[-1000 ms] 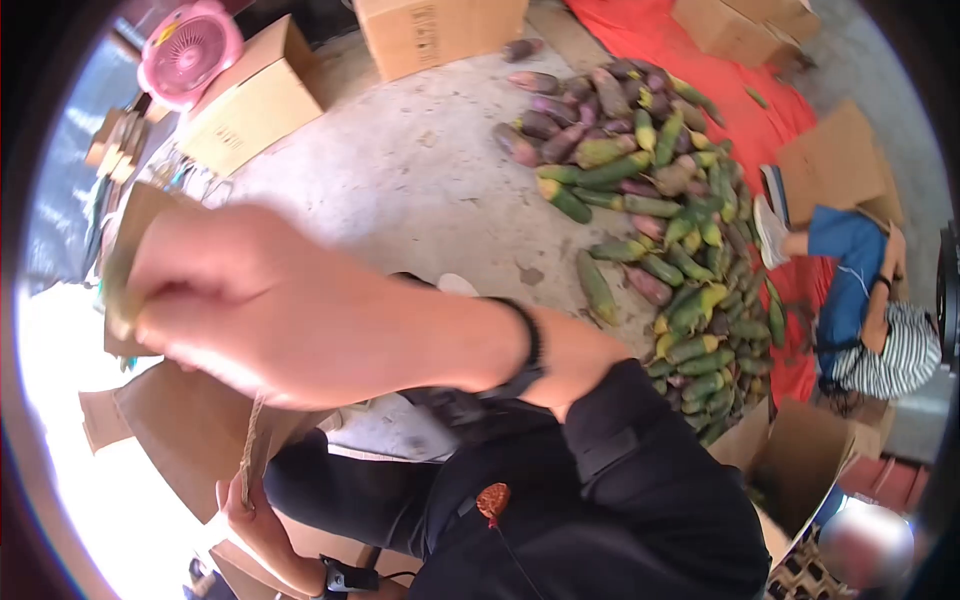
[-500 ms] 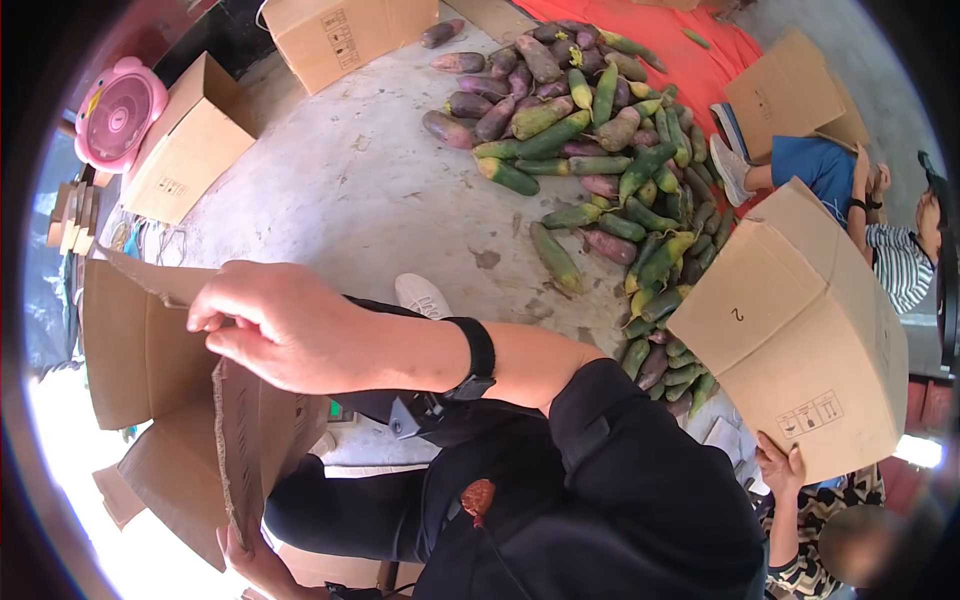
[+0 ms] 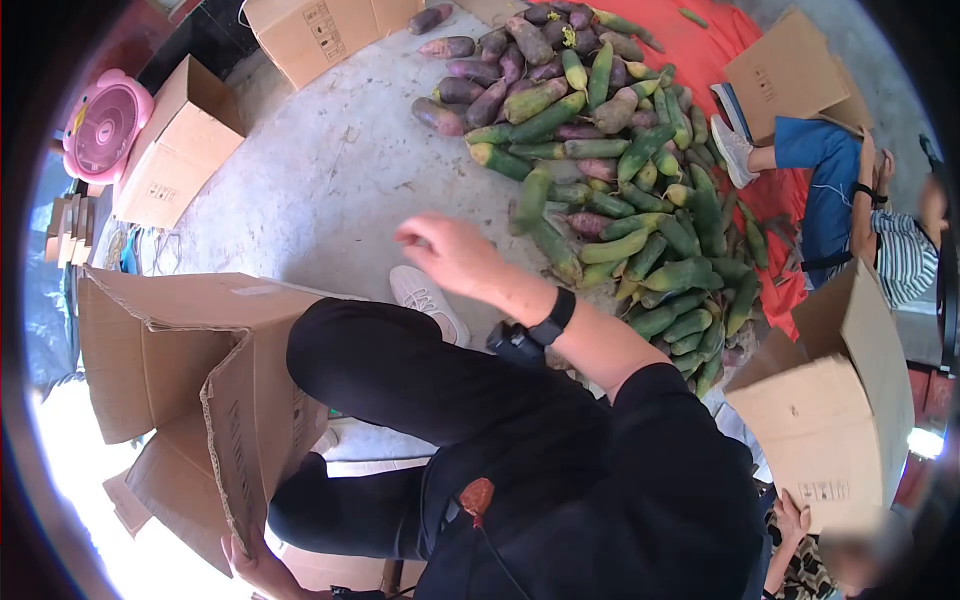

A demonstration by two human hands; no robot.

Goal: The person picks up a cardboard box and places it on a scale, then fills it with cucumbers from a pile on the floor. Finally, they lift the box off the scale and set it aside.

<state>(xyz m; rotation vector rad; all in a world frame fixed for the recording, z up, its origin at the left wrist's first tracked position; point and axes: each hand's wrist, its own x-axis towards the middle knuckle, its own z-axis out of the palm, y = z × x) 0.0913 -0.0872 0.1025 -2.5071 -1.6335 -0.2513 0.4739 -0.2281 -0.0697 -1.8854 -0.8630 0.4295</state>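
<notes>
My left hand (image 3: pixel 262 568) grips the lower edge of an open cardboard box (image 3: pixel 255 400) at the left, its thumb against the cardboard. The box lies tilted against my leg, mouth facing left with flaps spread. My right hand (image 3: pixel 455 258) is off the box, above the floor near my white shoe (image 3: pixel 425 300). Its fingers are loosely curved and a little blurred, with nothing visible in them. Right of it spreads a heap of green and purple radishes (image 3: pixel 640 200). One green radish (image 3: pixel 531 200) at the heap's near side looks smeared.
A person in a striped shirt (image 3: pixel 905 255) sits at the right by a box (image 3: pixel 785 75). Another person's hand (image 3: pixel 790 518) holds a box (image 3: pixel 820 430) at lower right. A pink fan (image 3: pixel 105 125) and another box (image 3: pixel 180 150) stand at left; red sheeting (image 3: pixel 690 35) lies behind the heap.
My right hand has left the box's upper flap and moved right, toward the radishes. The box at lower right has turned, showing its opening. A smeared green radish appears at the heap's near side.
</notes>
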